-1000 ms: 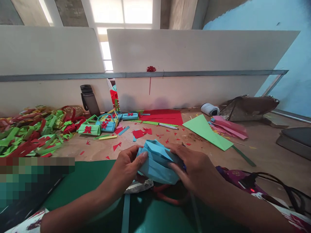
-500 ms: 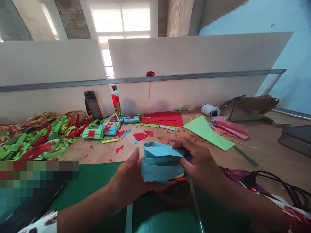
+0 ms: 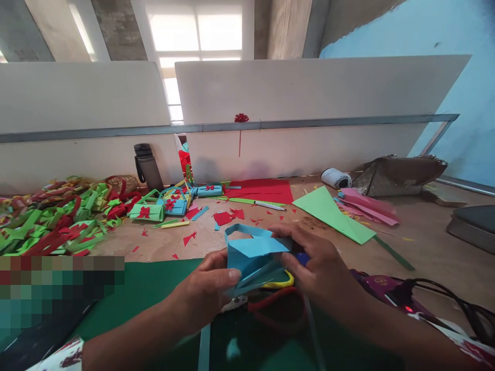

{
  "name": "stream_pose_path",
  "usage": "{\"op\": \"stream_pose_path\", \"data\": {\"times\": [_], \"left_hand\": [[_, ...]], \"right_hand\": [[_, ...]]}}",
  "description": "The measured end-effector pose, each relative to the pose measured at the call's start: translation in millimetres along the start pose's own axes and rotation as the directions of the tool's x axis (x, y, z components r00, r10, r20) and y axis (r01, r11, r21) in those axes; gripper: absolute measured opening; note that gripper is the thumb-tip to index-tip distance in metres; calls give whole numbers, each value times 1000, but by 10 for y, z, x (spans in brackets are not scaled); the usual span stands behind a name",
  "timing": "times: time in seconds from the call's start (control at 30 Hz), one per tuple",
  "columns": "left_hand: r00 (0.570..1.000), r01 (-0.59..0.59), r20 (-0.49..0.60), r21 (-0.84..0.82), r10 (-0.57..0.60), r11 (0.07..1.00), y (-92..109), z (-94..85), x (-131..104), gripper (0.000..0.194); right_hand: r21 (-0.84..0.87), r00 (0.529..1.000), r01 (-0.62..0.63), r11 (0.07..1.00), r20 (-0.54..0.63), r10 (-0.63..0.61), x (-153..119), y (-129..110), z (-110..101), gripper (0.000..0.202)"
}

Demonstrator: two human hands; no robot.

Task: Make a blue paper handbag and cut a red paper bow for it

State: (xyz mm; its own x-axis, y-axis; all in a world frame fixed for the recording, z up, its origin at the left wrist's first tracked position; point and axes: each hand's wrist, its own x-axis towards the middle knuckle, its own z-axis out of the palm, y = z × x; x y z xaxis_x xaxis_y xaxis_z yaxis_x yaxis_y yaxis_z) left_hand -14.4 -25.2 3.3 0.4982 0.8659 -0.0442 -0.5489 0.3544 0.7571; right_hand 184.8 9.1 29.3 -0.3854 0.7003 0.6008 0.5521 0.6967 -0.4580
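Note:
A small folded bag of light-blue paper (image 3: 251,255) with a strip handle looping over its top is held between both hands, above the dark green mat (image 3: 154,281). My left hand (image 3: 212,278) pinches its left side, thumb in front and fingers behind. On the right edge, my right hand (image 3: 309,252) grips the bag between thumb and fingers. Just below the bag lie scissors with red-orange handle loops (image 3: 278,309) and a yellow inner edge (image 3: 284,281). Something dark blue (image 3: 301,257) shows partly behind my right fingers.
Finished paper bags with red bows (image 3: 145,212) and a heap of green and red paper strips (image 3: 65,226) lie at left. A dark bottle (image 3: 148,167) stands behind. Green paper (image 3: 334,214), a pen (image 3: 269,205) and a purple device with cables (image 3: 382,288) lie towards the right.
My left thumb has come down from beside the bag onto its front. The bag has tilted and its lower front now looks more bent, with its handle loop showing more.

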Motion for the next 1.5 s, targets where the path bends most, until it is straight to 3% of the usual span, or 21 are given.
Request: {"op": "stream_pose_path", "data": {"times": [0.1, 0.23, 0.33, 0.5, 0.63, 0.8, 0.97, 1.1, 1.23, 1.33, 1.43, 1.5], "left_hand": [[1000, 4, -26, 3, -4, 1000, 3, 12, 11, 35], [983, 13, -181, -27, -18, 1000, 14, 43, 9, 28], [972, 28, -231, -19, -32, 999, 33, 63, 8, 25], [983, 11, -183, 34, -5, 999, 84, 65, 42, 34], [989, -107, -102, 41, 110, 993, 122, 79, 52, 48], [952, -250, -97, 310, 292, 917, 95, 104, 30, 33], [969, -186, -140, 114, 202, 976, 75, 72, 90, 45], [991, -59, -121, 51, 65, 997, 36, 55, 119, 37], [994, -68, -67, 185, 81, 980, 15, 83, 82, 32], [986, -77, -112, 344, 122, 936, 49, 78, 48, 35], [949, -99, -183, 601, 257, 793, 118, 52, -17, 32], [882, -141, -231, 701, 410, 699, 161, 30, -101, 26]], "right_hand": [[-7, 1000, 0, 1000, 17, 1, -2, 13, 1, 25], [-1, 999, 33, 999, 31, -33, -1, -6, -1, 24], [-21, 998, 54, 998, 35, -53, 0, -26, -5, 22], [-25, 997, 59, 998, 52, -58, 13, -3, -11, 24], [-4, 998, 3, 1000, 65, -2, 31, 39, -10, 22], [25, 998, -57, 998, 7, 57, 24, 66, 13, 27], [42, 998, 32, 999, -58, -30, 3, 70, 34, 28], [62, 998, 42, 997, -58, -38, -11, 61, 43, 29], [95, 1000, 26, 995, -3, -26, -11, 60, 58, 30], [82, 996, 29, 996, 80, -35, -12, 61, 70, 38], [109, 984, 20, 994, 173, -39, -26, 50, 68, 41], [120, 979, 19, 993, 201, -43, -43, 26, 55, 43]]}}
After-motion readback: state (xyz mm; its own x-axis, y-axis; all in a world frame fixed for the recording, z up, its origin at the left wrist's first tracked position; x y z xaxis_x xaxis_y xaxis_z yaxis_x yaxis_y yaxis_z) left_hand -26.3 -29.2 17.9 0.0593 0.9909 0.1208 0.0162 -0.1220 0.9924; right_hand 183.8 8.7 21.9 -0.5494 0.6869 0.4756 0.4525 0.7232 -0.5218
